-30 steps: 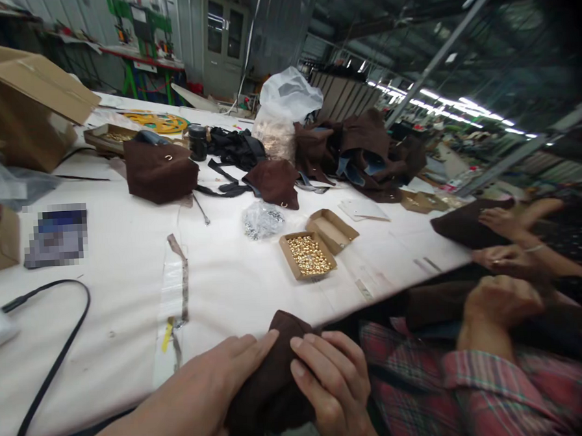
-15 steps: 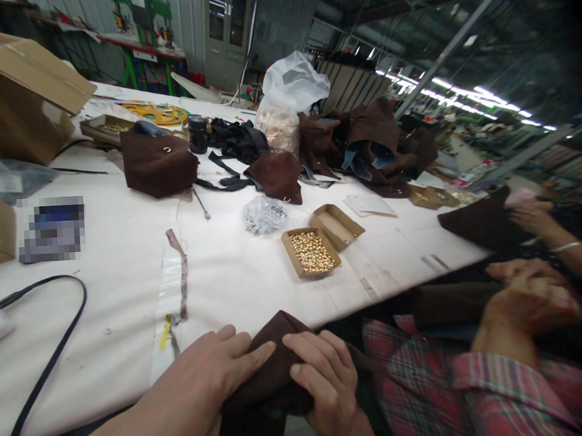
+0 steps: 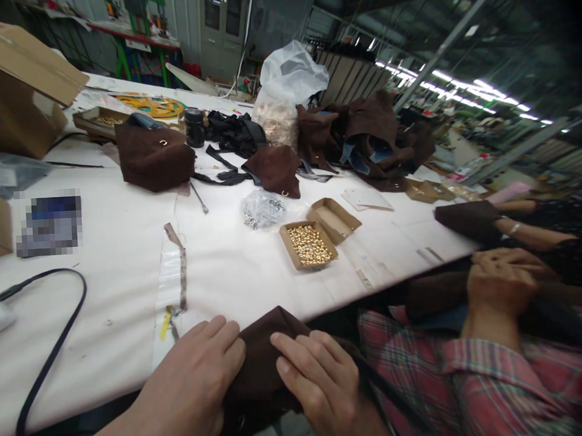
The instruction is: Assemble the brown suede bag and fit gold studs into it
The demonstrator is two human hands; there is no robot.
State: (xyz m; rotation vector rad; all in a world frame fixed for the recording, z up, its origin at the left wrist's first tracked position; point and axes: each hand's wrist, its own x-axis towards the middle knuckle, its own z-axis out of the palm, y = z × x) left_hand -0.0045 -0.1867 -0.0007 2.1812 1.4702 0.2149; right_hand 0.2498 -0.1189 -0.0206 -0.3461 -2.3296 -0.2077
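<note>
A dark brown suede piece (image 3: pixel 266 352) hangs over the near edge of the white table (image 3: pixel 235 266). My left hand (image 3: pixel 197 379) presses on its left side, fingers held together along the fabric. My right hand (image 3: pixel 319 379) lies on its right side, fingers curled over the cloth. Beyond them sits a small open cardboard box of gold beads (image 3: pixel 308 244), with its empty lid (image 3: pixel 334 218) beside it.
A person in a plaid shirt (image 3: pixel 475 384) works at my right; another person's arms hold brown fabric (image 3: pixel 467 220) beyond. On the table: a brown pouch (image 3: pixel 154 161), brown fabric pile (image 3: pixel 365 136), bag of metal parts (image 3: pixel 262 208), black cable (image 3: pixel 54 347), cardboard box (image 3: pixel 15 83).
My left hand slid back to the left along the brown piece, uncovering more of it. My right hand shifted slightly left. The co-workers' hands at right moved.
</note>
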